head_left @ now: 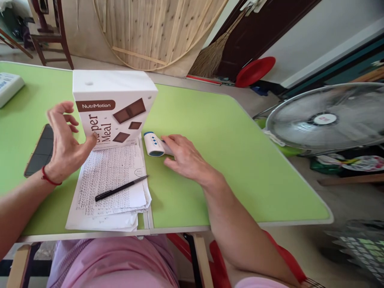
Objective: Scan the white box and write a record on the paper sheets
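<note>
A white box [120, 82] printed "NutriMotion" and "Super Meal" stands upright on the table, partly over handwritten sheets of paper [108, 172]. At its left side is my left hand [67, 140], fingers spread and bent, with the thumb tip against the printed front. My right hand [186, 156] has its fingers and thumb around the handle of a white and blue infrared thermometer [153, 145], which lies on the table right of the box. A black pen [120, 188] rests across the papers. Beneath and left of my left hand lies a dark phone [39, 154].
The green table [240, 180] has a pale rim and a seam near the papers. At its far left is a white device [10, 88]. A large fan [324, 118] stands off the right edge. Behind are a wooden chair [51, 38], a broom [213, 52] and a red basin [255, 71].
</note>
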Action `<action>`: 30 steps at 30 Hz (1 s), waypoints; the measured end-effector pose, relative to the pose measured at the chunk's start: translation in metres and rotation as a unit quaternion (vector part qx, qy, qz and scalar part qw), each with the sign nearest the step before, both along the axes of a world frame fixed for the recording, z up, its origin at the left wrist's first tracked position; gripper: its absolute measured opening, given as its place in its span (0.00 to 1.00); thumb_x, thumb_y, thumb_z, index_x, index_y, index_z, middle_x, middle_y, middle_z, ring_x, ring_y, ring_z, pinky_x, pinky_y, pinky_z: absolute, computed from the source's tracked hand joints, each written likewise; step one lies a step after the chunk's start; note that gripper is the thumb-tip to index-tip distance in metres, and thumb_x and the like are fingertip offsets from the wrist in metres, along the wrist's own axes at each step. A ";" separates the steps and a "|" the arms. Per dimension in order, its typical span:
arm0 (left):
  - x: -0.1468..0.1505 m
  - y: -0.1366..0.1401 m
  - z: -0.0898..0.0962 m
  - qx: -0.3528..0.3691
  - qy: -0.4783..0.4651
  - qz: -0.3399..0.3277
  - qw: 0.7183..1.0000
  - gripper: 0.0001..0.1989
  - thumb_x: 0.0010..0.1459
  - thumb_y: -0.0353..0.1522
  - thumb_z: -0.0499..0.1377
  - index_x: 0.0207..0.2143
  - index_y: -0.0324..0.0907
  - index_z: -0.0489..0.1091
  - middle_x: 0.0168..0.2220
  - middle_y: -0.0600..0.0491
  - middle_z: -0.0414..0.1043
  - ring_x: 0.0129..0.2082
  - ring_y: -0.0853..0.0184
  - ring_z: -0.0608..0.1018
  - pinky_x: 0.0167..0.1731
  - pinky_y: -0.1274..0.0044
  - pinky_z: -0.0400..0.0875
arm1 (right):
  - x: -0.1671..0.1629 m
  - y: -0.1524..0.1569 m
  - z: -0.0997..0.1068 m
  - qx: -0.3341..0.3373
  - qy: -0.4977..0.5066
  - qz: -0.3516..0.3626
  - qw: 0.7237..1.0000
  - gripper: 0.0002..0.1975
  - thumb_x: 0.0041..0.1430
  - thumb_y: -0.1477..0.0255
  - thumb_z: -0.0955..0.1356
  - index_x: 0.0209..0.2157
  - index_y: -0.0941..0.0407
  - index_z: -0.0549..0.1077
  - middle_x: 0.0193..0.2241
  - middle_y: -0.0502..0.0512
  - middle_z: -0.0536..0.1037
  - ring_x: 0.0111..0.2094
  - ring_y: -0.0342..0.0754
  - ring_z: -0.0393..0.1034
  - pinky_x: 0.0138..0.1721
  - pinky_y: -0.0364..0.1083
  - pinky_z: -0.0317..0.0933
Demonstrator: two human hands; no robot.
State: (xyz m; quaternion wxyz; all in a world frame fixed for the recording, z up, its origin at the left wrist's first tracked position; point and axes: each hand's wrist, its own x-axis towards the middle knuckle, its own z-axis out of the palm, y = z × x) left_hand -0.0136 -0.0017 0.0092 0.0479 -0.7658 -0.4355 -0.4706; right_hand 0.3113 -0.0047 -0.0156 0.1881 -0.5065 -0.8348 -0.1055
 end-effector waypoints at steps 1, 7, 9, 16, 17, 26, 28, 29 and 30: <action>0.002 -0.004 0.000 0.044 -0.036 0.042 0.998 0.27 0.62 0.42 0.56 0.57 0.42 0.49 0.56 0.45 0.57 0.47 0.63 0.70 0.41 0.67 0.72 | -0.002 -0.003 0.001 0.029 0.009 0.012 0.999 0.27 0.52 0.78 0.66 0.56 0.62 0.67 0.47 0.68 0.71 0.48 0.61 0.66 0.50 0.59 0.62; 0.020 -0.016 -0.003 0.088 0.166 -0.183 0.965 0.06 0.65 0.30 0.55 0.44 0.40 0.64 0.41 0.50 0.71 0.42 0.65 0.74 0.43 0.69 0.74 | -0.029 -0.028 0.009 -0.003 0.067 0.250 0.966 0.09 0.65 0.70 0.65 0.43 0.57 0.75 0.33 0.57 0.74 0.36 0.49 0.67 0.39 0.49 0.64; 0.022 -0.011 -0.010 0.027 0.230 -0.272 0.934 0.09 0.68 0.31 0.51 0.48 0.37 0.66 0.45 0.46 0.72 0.47 0.63 0.74 0.49 0.68 0.72 | -0.039 -0.035 0.007 -0.031 0.030 0.284 0.958 0.10 0.65 0.69 0.66 0.41 0.58 0.77 0.31 0.56 0.74 0.34 0.47 0.66 0.37 0.47 0.61; 0.021 -0.002 -0.026 -0.094 0.335 -0.293 0.891 0.25 0.69 0.41 0.51 0.62 0.35 0.59 0.64 0.41 0.58 0.64 0.54 0.60 0.62 0.60 0.59 | -0.031 -0.032 0.007 -0.069 0.000 0.302 0.951 0.07 0.63 0.75 0.65 0.33 0.60 0.75 0.24 0.51 0.71 0.27 0.43 0.62 0.31 0.45 0.56; 0.022 -0.003 -0.026 -0.102 0.336 -0.286 0.891 0.24 0.68 0.40 0.51 0.61 0.36 0.60 0.64 0.41 0.58 0.64 0.54 0.60 0.63 0.61 0.58 | -0.026 -0.029 0.009 -0.085 0.028 0.296 0.951 0.06 0.62 0.76 0.65 0.32 0.59 0.74 0.23 0.50 0.70 0.26 0.42 0.62 0.30 0.44 0.56; 0.024 -0.010 -0.030 -0.102 0.350 -0.244 0.899 0.25 0.68 0.40 0.51 0.62 0.34 0.59 0.64 0.42 0.56 0.64 0.54 0.58 0.63 0.60 0.56 | -0.031 -0.017 0.002 -0.175 0.463 0.112 0.862 0.03 0.46 0.73 0.68 0.25 0.55 0.68 0.20 0.48 0.72 0.20 0.41 0.64 0.22 0.42 0.60; 0.025 -0.011 -0.030 -0.101 0.350 -0.244 0.899 0.25 0.68 0.39 0.51 0.61 0.34 0.59 0.64 0.42 0.57 0.64 0.54 0.58 0.63 0.60 0.57 | -0.037 -0.015 -0.001 -0.209 0.474 0.107 0.848 0.03 0.46 0.72 0.67 0.25 0.55 0.68 0.18 0.47 0.72 0.20 0.41 0.65 0.22 0.42 0.61; 0.026 -0.012 -0.030 -0.100 0.349 -0.244 0.899 0.25 0.68 0.39 0.51 0.61 0.34 0.60 0.64 0.42 0.57 0.64 0.53 0.58 0.63 0.60 0.57 | -0.040 -0.014 -0.003 -0.214 0.479 0.101 0.846 0.03 0.46 0.72 0.67 0.25 0.55 0.68 0.18 0.47 0.72 0.20 0.42 0.65 0.23 0.42 0.61; 0.027 -0.013 -0.029 -0.098 0.349 -0.244 0.900 0.24 0.68 0.39 0.51 0.61 0.34 0.60 0.64 0.41 0.57 0.63 0.53 0.59 0.63 0.59 0.57 | -0.042 -0.012 -0.004 -0.209 0.486 0.092 0.844 0.03 0.46 0.72 0.67 0.25 0.55 0.68 0.18 0.47 0.72 0.20 0.42 0.66 0.23 0.42 0.61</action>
